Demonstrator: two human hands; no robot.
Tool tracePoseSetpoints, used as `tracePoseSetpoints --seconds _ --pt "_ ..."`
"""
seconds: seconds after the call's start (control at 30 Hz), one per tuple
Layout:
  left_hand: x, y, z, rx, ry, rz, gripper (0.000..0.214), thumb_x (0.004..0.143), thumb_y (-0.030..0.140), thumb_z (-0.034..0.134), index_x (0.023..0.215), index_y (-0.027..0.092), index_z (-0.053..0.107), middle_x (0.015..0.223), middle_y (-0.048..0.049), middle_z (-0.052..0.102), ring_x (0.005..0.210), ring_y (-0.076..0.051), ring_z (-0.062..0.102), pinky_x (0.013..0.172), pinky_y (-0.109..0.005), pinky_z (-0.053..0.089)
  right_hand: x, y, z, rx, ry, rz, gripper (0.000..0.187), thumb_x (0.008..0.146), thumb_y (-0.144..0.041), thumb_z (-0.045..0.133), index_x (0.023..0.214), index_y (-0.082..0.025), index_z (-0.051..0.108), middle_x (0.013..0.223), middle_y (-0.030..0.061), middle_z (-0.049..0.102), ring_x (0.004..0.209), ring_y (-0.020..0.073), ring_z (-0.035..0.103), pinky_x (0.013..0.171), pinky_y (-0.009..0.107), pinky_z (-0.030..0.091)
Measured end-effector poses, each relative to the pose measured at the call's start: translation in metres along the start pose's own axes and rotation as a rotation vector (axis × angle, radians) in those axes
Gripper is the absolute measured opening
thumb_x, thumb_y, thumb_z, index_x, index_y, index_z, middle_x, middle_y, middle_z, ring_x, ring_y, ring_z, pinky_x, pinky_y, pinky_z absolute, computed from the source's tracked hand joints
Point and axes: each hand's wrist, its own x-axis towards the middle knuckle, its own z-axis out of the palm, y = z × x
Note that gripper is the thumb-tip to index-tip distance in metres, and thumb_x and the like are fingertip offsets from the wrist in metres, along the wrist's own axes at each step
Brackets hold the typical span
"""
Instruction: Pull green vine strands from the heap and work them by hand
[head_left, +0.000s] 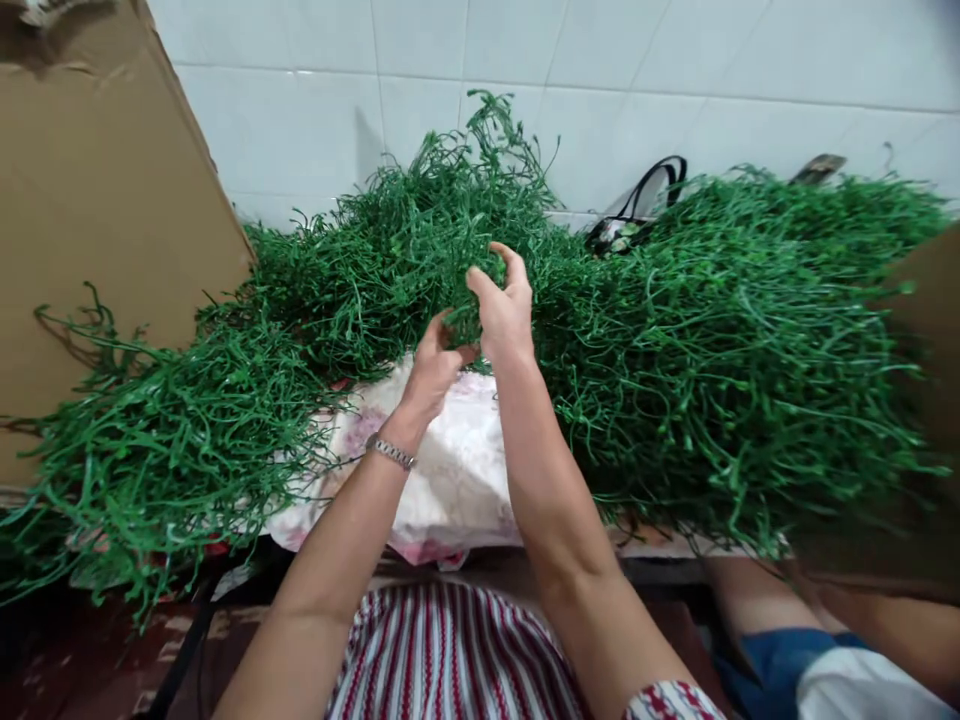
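Observation:
Both of my hands are at a tuft of thin green stems (466, 318) with small bud-like tips, at the front of the middle heap (442, 215). My left hand (436, 368), with a metal watch on the wrist, curls its fingers and thumb around the lower part of the tuft. Higher up and to the right, my right hand (508, 312) bends thumb and fingers around the stems. Some fingertips are hidden among the greenery. Beneath my forearms lies a pale flowered cloth (457, 460).
More green stems are heaped at the left (187, 440) and right (720, 370). A large cardboard box (97, 190) rises on the left. A black-handled bag (626, 232) leans by the tiled wall (420, 40). Another person's legs in blue shorts (772, 650) show at lower right.

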Motion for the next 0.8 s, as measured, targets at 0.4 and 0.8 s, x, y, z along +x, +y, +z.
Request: tracePoseSetpoints --seconds 0.4,0.8 --pt "-0.110 -0.002 -0.050 -0.126 0.020 -0.364 0.008 0.066 0.016 0.062 0.065 0.014 0.055 0.050 0.0036 0.052 0.046 -0.008 0.050 0.051 -0.021 0.043 -0.119 -0.049 -0.055 -0.179 -0.316 0.045 0.050 0.088 -0.034 0.048 0.134 -0.022 0.034 0.130 0.0100 0.045 0.111 0.0210 0.050 0.091 0.039 0.048" --pt "-0.139 0.001 -0.083 0.119 0.033 -0.381 0.025 0.070 0.027 0.068 0.090 0.013 0.063 0.077 -0.0015 0.063 0.059 -0.009 0.056 0.056 -0.022 0.049 -0.192 -0.067 -0.102 -0.419 -0.688 -0.142 0.028 0.087 -0.027 0.050 0.111 -0.014 0.056 0.105 0.0102 0.060 0.098 0.0217 0.052 0.086 0.039 0.045"
